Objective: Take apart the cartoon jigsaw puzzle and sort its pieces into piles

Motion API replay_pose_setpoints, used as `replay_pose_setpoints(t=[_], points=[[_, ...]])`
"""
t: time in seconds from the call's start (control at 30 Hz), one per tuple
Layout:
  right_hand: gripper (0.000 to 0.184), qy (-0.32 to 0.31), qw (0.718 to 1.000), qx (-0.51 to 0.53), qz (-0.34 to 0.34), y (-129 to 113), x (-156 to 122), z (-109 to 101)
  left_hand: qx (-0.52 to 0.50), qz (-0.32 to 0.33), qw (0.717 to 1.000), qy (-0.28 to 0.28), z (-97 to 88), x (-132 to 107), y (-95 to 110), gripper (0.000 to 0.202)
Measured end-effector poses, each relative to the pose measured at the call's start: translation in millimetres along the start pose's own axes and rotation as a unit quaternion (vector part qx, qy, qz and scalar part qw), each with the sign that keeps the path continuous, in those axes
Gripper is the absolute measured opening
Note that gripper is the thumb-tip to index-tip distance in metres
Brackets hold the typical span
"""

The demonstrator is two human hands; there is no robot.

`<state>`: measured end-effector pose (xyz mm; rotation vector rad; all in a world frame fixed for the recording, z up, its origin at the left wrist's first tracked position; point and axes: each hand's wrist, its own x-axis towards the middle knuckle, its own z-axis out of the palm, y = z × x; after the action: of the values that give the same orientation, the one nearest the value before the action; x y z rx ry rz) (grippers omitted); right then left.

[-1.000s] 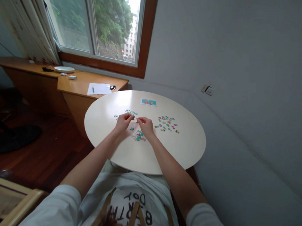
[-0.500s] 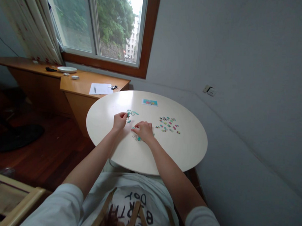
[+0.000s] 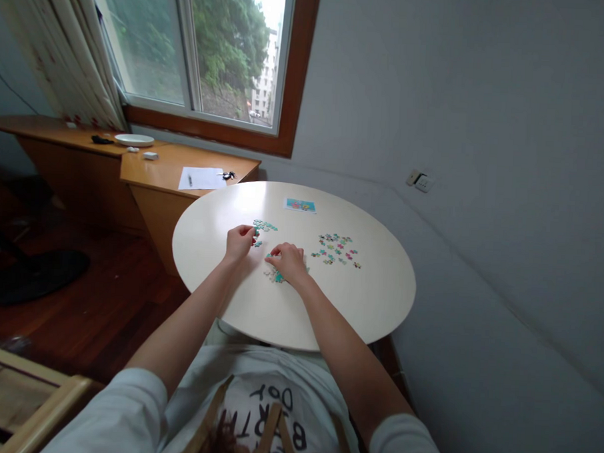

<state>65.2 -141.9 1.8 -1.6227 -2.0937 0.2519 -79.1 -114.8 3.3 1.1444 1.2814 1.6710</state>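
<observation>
Two bare hands work over puzzle pieces on a round white table, seen from the wearer's head. The left hand is closed in a pinch, thumb against fingers, on a small teal piece; it lies just beside a chain of joined teal pieces, which runs away to its right, and near a loose teal piece. The right hand has its fingers bent downward over the table, a bit of teal showing at the fingertips; whether they grip this piece or merely touch it cannot be told. Beneath and in front of that hand lies a small heap of pieces, pale and teal, partly covered by the hand. To the right, well apart from both hands, a scattered group of multicoloured pieces lies spread over the surface. Near the far edge rests a rectangular picture card, mostly blue with reddish and yellow figures. Beyond, a wooden desk adjoins the window wall, bearing a sheet of paper, keys and a white plate.
</observation>
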Motion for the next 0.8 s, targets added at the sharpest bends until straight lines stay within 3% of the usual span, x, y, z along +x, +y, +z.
replay_pose_setpoints(t=[0.37, 0.47, 0.6, 0.8], points=[[0.006, 0.039, 0.984, 0.169, -0.036, 4, -6, -1, 0.004, -0.009, 0.999, -0.036, 3.8, -4, 3, 0.009], [0.003, 0.074, 0.960, 0.270, -0.019, 12, -3, 3, 0.010, -0.019, 0.999, -0.041, 4.4, -4, 2, 0.007], [0.007, 0.113, 0.903, 0.413, 0.038, 26, 5, 8, 0.017, -0.031, 0.998, -0.054, 4.5, -3, 2, 0.008], [0.018, 0.142, 0.860, 0.484, 0.081, 35, 11, 7, 0.016, -0.036, 0.997, -0.069, 4.6, -5, 3, 0.013]])
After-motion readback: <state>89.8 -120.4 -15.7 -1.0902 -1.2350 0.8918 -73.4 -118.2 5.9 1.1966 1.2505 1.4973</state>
